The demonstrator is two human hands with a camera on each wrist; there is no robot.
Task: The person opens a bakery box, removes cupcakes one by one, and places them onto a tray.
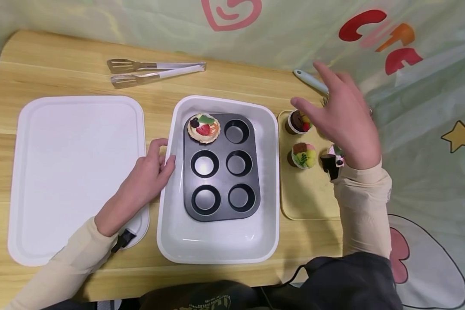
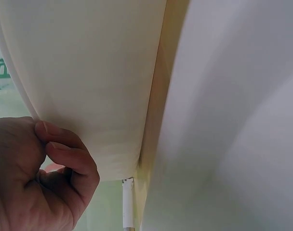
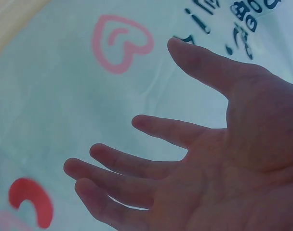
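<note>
My left hand [image 1: 150,171] pinches the left rim of a deep white tub [image 1: 217,254]; in the left wrist view its curled fingers [image 2: 72,156] lie against the tub's outer wall [image 2: 88,62]. Inside the tub lies a dark muffin pan [image 1: 221,172] with several round cups. A fruit tart [image 1: 203,128], topped with a strawberry slice and green fruit, sits at the pan's far left cup. My right hand [image 1: 346,118] hovers over the yellow tray [image 1: 306,202] with its fingers spread and holds nothing. Cupcakes, one chocolate [image 1: 296,121] and one fruit-topped [image 1: 303,155], stand on that tray.
Left of the tub lies a white tray [image 1: 77,172]. Metal tongs [image 1: 155,74] with pale handles rest behind it. A utensil with a light blue handle [image 1: 311,80] lies beyond the yellow tray, partly hidden by my right hand. A printed curtain [image 1: 286,34] hangs behind the wooden table.
</note>
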